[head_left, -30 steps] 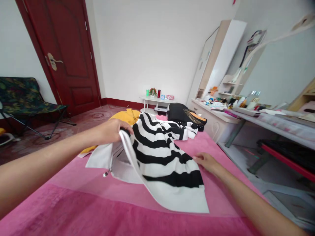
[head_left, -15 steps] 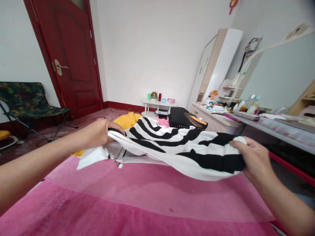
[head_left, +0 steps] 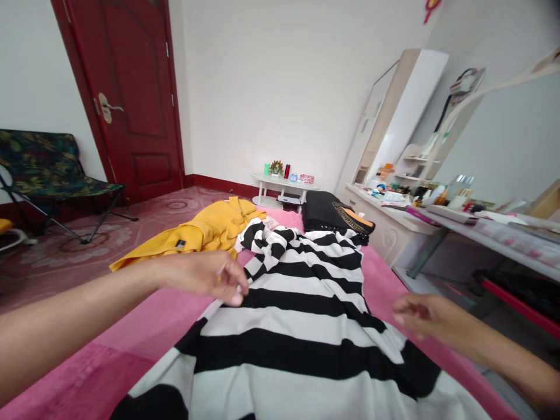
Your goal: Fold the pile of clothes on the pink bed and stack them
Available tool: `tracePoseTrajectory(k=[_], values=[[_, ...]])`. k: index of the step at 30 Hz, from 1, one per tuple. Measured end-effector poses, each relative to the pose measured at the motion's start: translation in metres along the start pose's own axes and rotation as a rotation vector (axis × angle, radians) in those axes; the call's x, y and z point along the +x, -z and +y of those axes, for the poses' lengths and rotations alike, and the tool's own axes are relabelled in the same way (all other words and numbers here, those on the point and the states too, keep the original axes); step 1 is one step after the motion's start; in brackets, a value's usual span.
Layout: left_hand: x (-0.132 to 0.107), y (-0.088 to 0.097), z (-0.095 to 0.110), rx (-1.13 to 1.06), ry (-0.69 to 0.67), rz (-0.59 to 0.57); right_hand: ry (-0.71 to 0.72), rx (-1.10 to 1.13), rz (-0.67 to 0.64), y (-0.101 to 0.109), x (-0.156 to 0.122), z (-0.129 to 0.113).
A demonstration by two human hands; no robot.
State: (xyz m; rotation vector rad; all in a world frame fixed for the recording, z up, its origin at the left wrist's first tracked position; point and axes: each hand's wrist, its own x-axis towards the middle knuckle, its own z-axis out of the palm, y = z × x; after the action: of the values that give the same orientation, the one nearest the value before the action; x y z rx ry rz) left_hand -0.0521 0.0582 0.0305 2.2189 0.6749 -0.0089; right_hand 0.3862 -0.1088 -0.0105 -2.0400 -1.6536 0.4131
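Observation:
A black-and-white striped garment (head_left: 301, 326) lies spread flat on the pink bed cover (head_left: 144, 326), reaching from the middle of the bed to the near edge. My left hand (head_left: 210, 275) rests at its left edge, with thumb and fingertips pinched together on a white stripe. My right hand (head_left: 422, 318) hovers just above the garment's right edge. It is slightly blurred, with fingers loosely apart and nothing in them.
A yellow garment (head_left: 205, 233) lies crumpled at the bed's far left, and a folded black garment (head_left: 332, 213) at the far end. A cluttered dresser (head_left: 394, 213) runs along the right. A folding chair (head_left: 44, 169), a red door (head_left: 131, 99) and a small white table (head_left: 284, 184) stand beyond.
The striped garment was held up between both hands; it now lies flat, spread toward me. My right hand has let go of it. The view has shifted slightly.

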Motion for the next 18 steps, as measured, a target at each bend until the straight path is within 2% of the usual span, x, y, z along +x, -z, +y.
tracePoseTrajectory(k=[1, 3, 5, 8, 10, 12, 16, 18], values=[[0.019, 0.003, -0.006, 0.038, -0.024, 0.171, 0.007, -0.002, -0.024, -0.002, 0.018, -0.009], [0.06, 0.008, -0.023, 0.135, 0.002, 0.466, 0.013, -0.001, 0.034, -0.014, 0.056, -0.024], [0.096, 0.01, -0.043, 0.225, 0.048, 0.654, 0.01, 0.018, 0.136, -0.034, 0.091, -0.032], [0.136, 0.017, -0.074, 0.393, 0.05, 0.846, 0.07, -0.013, 0.248, -0.071, 0.136, -0.028], [0.152, 0.024, -0.093, 0.462, 0.08, 0.909, 0.144, -0.105, 0.329, -0.092, 0.157, -0.02], [0.163, 0.034, -0.109, 0.456, 0.174, 0.918, 0.14, -0.21, 0.39, -0.108, 0.171, -0.013], [0.18, 0.05, -0.127, 0.337, 0.396, 0.88, -0.066, -0.341, 0.473, -0.131, 0.182, -0.004], [0.186, 0.05, -0.13, 0.343, 0.428, 0.836, -0.105, -0.372, 0.498, -0.137, 0.182, -0.002]])
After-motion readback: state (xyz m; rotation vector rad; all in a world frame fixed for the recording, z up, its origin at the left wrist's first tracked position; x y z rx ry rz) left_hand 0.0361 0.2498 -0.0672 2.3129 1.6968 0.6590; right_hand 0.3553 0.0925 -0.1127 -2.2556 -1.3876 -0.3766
